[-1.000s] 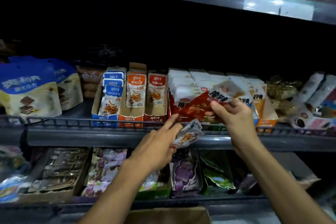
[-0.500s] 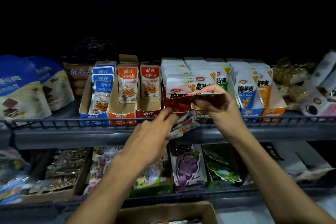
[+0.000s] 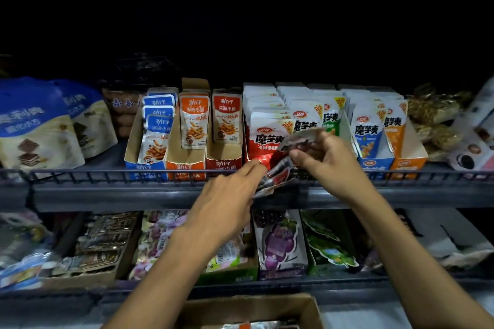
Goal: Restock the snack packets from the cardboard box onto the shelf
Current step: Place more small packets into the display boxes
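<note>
Two hands at frame centre, both over the front rail of the shelf (image 3: 165, 196). Left hand (image 3: 227, 211) — grips a fanned sheaf of spare packets (image 3: 275, 180) just below the rail, index finger extended along them, the other fingers curled beneath. Right hand (image 3: 324, 160) — thumb and fingers pinch one snack packet (image 3: 299, 140), tilted and crumpled, held in front of the red-and-white row (image 3: 267, 139).

Step in hand, by my judgement: seating this single packet at the front of its row. Done well, it goes in upright, label forward, matched to the same flavour, with the sheaf held clear so nothing slips.

Surface, left to right: large blue pouches (image 3: 34, 125); blue display carton (image 3: 149, 141); two orange cartons (image 3: 193, 139); white rows with blue and orange trays (image 3: 374, 157).

Lower shelf: assorted sachets, grape-printed packs (image 3: 279, 240). Cardboard box (image 3: 251, 310), bottom centre, open, with some packets showing inside.

Room: dim, upper frame nearly black.
</note>
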A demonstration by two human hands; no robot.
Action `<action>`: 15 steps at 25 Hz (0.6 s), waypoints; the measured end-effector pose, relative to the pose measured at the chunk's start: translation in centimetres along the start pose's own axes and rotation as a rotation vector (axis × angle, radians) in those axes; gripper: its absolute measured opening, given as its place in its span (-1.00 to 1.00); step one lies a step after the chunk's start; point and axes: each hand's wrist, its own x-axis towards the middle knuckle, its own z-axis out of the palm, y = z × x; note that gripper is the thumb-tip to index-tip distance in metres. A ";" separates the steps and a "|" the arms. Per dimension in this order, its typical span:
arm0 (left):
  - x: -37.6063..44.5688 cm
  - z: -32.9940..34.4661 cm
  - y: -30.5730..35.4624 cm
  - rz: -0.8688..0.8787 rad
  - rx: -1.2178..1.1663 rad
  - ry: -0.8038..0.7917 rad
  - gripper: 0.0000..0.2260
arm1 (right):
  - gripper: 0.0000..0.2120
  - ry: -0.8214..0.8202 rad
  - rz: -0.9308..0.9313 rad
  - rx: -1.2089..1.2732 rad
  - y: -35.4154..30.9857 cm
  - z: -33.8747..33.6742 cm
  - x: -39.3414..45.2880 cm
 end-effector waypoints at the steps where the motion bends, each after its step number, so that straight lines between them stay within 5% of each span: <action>1: -0.1 -0.1 -0.1 -0.003 -0.005 -0.002 -0.39 | -0.88 0.062 -0.011 0.053 -0.2 0.3 0.2; 4: -0.1 -0.2 -0.2 -0.009 0.004 -0.027 -0.44 | -0.88 0.166 -0.031 0.214 -0.6 0.8 0.6; 15: 0.2 -0.2 0.2 -0.006 0.042 -0.080 -0.51 | -0.82 0.068 -0.083 0.336 -0.5 1.5 0.8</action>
